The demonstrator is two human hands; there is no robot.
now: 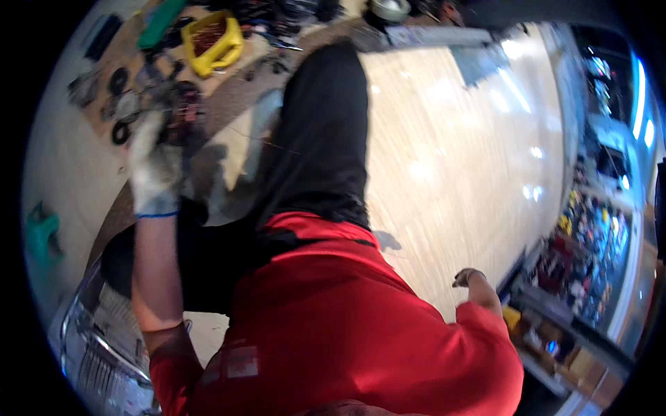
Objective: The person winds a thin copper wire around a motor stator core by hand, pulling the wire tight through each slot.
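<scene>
My left hand [154, 163], in a white knitted glove with a blue cuff edge, reaches to the upper left. Motion smears its fingers, but they appear closed on a dark motor part with copper-coloured windings [186, 111]. Just left of it, several black rings [119, 81] lie on a brown board. A yellow plastic container [214, 45] holding copper-coloured pieces stands beyond. My right hand [468, 276] hangs at my right side over the pale floor, away from the parts. It looks small and dark at the fingertips, and its fingers cannot be made out.
A green tool or handle [161, 24] and dark clutter lie at the top left. A green stool [44, 232] is at the far left, a metal-framed chair [104, 353] at the lower left. Crowded shelves [590, 256] line the right side. My knees are under the work area.
</scene>
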